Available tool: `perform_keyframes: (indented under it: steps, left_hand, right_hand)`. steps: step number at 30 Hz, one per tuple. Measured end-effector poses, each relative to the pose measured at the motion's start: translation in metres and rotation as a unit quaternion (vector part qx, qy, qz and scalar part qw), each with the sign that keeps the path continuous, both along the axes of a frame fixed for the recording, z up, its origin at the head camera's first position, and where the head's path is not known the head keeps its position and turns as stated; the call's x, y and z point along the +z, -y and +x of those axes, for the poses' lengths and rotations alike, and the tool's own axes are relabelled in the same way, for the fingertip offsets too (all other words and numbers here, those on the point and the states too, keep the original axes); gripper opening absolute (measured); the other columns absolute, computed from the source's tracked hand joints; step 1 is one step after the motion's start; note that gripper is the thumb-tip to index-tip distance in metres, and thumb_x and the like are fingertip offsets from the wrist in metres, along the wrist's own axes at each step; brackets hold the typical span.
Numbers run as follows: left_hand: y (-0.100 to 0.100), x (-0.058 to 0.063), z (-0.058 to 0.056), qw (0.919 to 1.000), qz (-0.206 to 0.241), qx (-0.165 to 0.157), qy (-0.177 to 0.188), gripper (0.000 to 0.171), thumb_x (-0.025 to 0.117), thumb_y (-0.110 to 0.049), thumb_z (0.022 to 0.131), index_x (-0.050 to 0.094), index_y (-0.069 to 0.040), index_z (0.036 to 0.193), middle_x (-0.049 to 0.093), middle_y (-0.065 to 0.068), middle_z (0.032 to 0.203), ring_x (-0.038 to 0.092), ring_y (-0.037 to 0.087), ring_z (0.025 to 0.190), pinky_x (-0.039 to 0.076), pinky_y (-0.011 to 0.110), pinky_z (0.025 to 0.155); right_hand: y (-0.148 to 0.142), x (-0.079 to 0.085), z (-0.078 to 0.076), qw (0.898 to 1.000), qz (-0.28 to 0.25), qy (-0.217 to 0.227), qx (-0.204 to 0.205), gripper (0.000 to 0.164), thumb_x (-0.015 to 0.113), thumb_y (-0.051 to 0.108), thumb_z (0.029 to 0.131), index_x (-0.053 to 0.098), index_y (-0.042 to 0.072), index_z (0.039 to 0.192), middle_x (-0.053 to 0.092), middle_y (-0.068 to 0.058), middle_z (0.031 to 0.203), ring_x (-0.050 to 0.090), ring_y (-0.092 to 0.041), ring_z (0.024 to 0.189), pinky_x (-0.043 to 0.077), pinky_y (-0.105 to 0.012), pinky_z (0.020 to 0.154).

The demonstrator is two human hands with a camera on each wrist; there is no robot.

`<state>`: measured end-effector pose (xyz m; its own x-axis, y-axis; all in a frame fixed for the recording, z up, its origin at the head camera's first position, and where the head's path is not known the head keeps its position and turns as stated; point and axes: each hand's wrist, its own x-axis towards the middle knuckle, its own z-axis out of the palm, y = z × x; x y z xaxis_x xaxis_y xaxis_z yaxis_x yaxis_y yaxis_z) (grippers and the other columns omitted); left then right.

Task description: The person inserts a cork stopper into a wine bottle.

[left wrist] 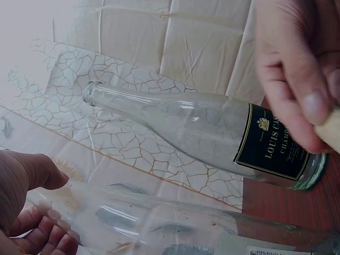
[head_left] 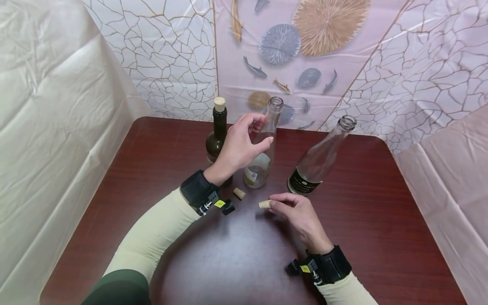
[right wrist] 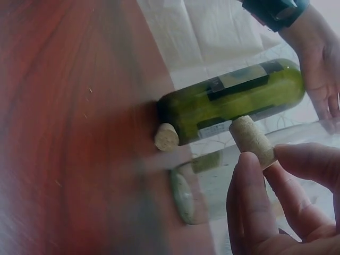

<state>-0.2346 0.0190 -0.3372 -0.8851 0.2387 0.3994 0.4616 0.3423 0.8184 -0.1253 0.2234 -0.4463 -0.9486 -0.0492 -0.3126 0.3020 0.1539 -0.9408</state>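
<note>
My right fingers pinch a pale cylindrical cork (head_left: 264, 204) above the dark red wood-grained surface (head_left: 228, 254). My left hand (head_left: 238, 144) is at the upper part of a clear, pale-labelled glass bottle (head_left: 257, 171), fingers spread from thumb; contact I cannot tell. A tan cork stub (head_left: 239, 193) lies near its base, between a corked dark-green glass bottle (head_left: 216, 142) and a clear, black-labelled glass bottle (head_left: 318, 156).

The left hand (head_left: 237, 146) is hiding part of the green wine bottle (head_left: 216, 142). In the left wrist view, the right hand (left wrist: 297, 69) is covering part of the champagne label (left wrist: 265, 146), and its cork (left wrist: 331, 130) is running off the edge. The tabletop (right wrist: 69, 175) is looking blurred in the right wrist view.
</note>
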Motion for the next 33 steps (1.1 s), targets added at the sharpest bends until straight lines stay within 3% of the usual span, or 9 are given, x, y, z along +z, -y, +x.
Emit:
perform_keyframes:
  steps: [5, 13, 17, 23, 30, 33]
  left_hand:
    - [0.001, 0.000, 0.001, 1.0000, -0.005, 0.001, -0.005, 0.045, 0.080, -0.016, 0.089, 0.063, -0.004, 0.129, 0.065, 0.012, 0.120, 0.061, 0.023, 0.113, 0.053, 0.032, 0.100]
    - [0.001, -0.003, 0.000, 0.9998, -0.019, 0.001, -0.004, 0.047, 0.081, -0.018, 0.090, 0.062, -0.005, 0.131, 0.065, 0.011, 0.123, 0.061, 0.023, 0.115, 0.053, 0.034, 0.101]
    - [0.000, -0.002, 0.001, 0.9997, -0.022, 0.002, -0.005, 0.048, 0.081, -0.017, 0.091, 0.062, -0.005, 0.133, 0.064, 0.011, 0.124, 0.060, 0.023, 0.116, 0.053, 0.034, 0.101]
    - [0.000, -0.005, 0.002, 0.9996, -0.026, -0.003, -0.010, 0.049, 0.079, -0.017, 0.092, 0.061, -0.004, 0.135, 0.064, 0.012, 0.126, 0.060, 0.024, 0.118, 0.053, 0.035, 0.103]
    - [0.000, -0.006, 0.002, 0.9996, -0.025, -0.003, -0.008, 0.049, 0.078, -0.018, 0.093, 0.059, -0.005, 0.136, 0.061, 0.012, 0.127, 0.058, 0.024, 0.120, 0.052, 0.035, 0.104]
    - [0.000, -0.006, 0.002, 0.9997, -0.024, -0.003, -0.009, 0.048, 0.078, -0.018, 0.093, 0.059, -0.005, 0.136, 0.060, 0.012, 0.127, 0.058, 0.024, 0.119, 0.052, 0.035, 0.103]
  right_hand:
    - [-0.002, 0.020, -0.008, 0.990, 0.104, -0.094, 0.023, 0.025, 0.077, 0.020, 0.096, 0.079, 0.007, 0.116, 0.079, -0.010, 0.107, 0.074, -0.011, 0.090, 0.061, -0.027, 0.082]
    - [-0.002, 0.058, -0.025, 0.949, 0.231, -0.207, 0.056, 0.016, 0.077, 0.016, 0.094, 0.083, 0.015, 0.110, 0.080, -0.005, 0.108, 0.068, -0.006, 0.089, 0.055, -0.018, 0.073]
    - [-0.001, 0.071, -0.032, 0.935, 0.260, -0.229, 0.072, 0.016, 0.076, 0.014, 0.095, 0.083, 0.015, 0.109, 0.080, -0.006, 0.109, 0.068, -0.008, 0.087, 0.053, -0.018, 0.070]
    - [-0.001, 0.088, -0.039, 0.919, 0.297, -0.248, 0.078, 0.016, 0.074, 0.012, 0.095, 0.083, 0.015, 0.108, 0.080, -0.006, 0.109, 0.070, -0.017, 0.094, 0.053, -0.018, 0.076]
    - [0.001, 0.110, -0.046, 0.896, 0.331, -0.280, 0.096, 0.017, 0.075, 0.011, 0.095, 0.083, 0.014, 0.109, 0.079, -0.007, 0.111, 0.074, -0.023, 0.103, 0.058, -0.028, 0.083]
    - [0.001, 0.119, -0.049, 0.887, 0.345, -0.289, 0.100, 0.017, 0.075, 0.010, 0.095, 0.083, 0.014, 0.109, 0.079, -0.006, 0.111, 0.074, -0.022, 0.100, 0.056, -0.022, 0.081]
